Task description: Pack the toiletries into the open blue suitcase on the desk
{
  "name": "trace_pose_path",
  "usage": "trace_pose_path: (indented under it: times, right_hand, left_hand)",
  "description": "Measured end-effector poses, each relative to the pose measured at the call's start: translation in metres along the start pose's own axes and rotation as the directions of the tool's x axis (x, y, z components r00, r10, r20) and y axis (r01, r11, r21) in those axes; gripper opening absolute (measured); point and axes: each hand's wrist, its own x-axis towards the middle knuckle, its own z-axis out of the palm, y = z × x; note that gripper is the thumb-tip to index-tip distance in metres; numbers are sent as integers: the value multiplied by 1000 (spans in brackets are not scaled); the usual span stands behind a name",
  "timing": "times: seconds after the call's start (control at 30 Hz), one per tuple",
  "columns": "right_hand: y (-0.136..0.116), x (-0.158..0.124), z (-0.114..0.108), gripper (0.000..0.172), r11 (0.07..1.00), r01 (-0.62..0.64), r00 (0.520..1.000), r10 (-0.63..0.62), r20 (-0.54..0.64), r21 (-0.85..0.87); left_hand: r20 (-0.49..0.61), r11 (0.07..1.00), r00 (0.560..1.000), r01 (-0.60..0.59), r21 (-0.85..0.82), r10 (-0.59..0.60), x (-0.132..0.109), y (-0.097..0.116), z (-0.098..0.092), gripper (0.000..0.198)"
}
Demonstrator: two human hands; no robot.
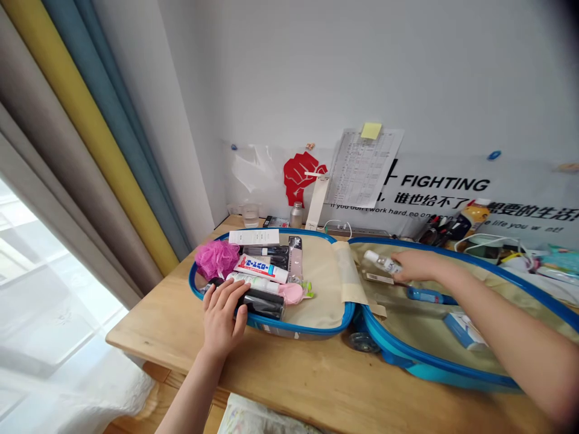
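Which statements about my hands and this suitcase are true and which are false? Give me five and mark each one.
1. The suitcase lies open. True.
2. The purple puff is in the suitcase's left half. True.
3. The right hand holds the puff. False: its fingers are on a clear bottle with a white cap, over the right half.
4. The left hand is at the black pouch. True.
5. The blue-and-white box lies beside the puff. False: it is in the right half.
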Motion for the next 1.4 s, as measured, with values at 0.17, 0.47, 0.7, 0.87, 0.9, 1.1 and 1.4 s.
trace_pose_path:
  times: [0.17,0.47,0.7,0.87,0.9,1.1,1.4]
  right_hand:
    - [-12,-9,-47,26,993,23,990,-6,-140,120]
    - [-165,8,-61,41,897,394,903,-338,-265,201]
    - [-256,36,-39,45,869,473,869,-433,-242,143]
    - [-282,45,-33,47,858,503,847,-466,-255,103]
    - [-285,46,-32,47,857,506,844,-469,-259,97]
    - [-291,50,-24,45,867,494,848,-462,-261,69]
    - [-286,48,-23,47,864,504,835,-485,-259,8]
  left_hand:
    - [5,1000,1000,7,-5,-6,0,0,0,35]
    - [-3,1000,1000,-4,0,4,2,2,-1,33]
    - [10,1000,1000,7,-4,-7,2,2,-2,34]
    - [19,1000,999,26,-11,-26,1,2,-2,34]
    - [20,999,999,29,-13,-29,1,2,-2,35]
    - [20,999,999,42,-20,-41,1,2,-1,36]
    - [39,999,998,45,-13,-45,1,2,-2,36]
